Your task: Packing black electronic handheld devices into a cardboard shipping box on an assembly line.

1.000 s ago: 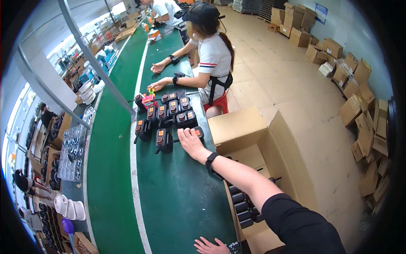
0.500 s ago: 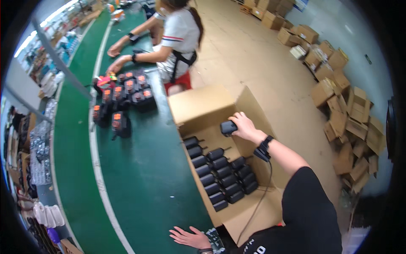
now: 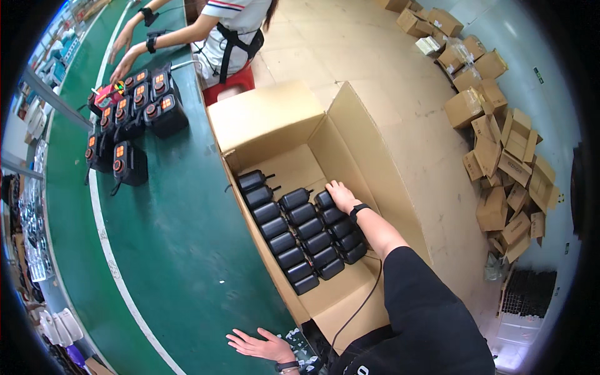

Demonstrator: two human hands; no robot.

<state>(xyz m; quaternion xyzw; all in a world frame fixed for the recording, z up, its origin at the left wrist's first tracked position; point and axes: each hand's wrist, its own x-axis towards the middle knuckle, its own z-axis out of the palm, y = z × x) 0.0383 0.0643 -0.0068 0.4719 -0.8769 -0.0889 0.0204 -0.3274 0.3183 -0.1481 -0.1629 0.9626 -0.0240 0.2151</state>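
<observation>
Right hand [image 3: 342,195] lowered into open cardboard box [image 3: 369,134], grip closed on black device [image 3: 324,200] at end of third row, left hand [image 3: 262,345] spread flat on green bench [image 3: 181,250], more devices [image 3: 131,164] grouped beyond

Open box [image 3: 375,144]: plain brown corrugated cardboard, matt, smooth inside walls. Black units [image 3: 303,228] packed in it: hard plastic w/ slight sheen, light catching top edges. Right hand [image 3: 342,195] rests on one; black wrist strap looks like rubber or plastic, can't tell which. Table top [image 3: 169,250]: green mat, smooth, semi-gloss, a painted white line across it. Left hand [image 3: 262,345] flat on it. Units on table [image 3: 134,119]: black plastic, glossy orange & red button faces. Sleeve [image 3: 425,312]: black matt cloth. Floor [image 3: 375,56]: pale, smooth, dull. Stacked cartons [image 3: 500,169]: same brown cardboard.
</observation>
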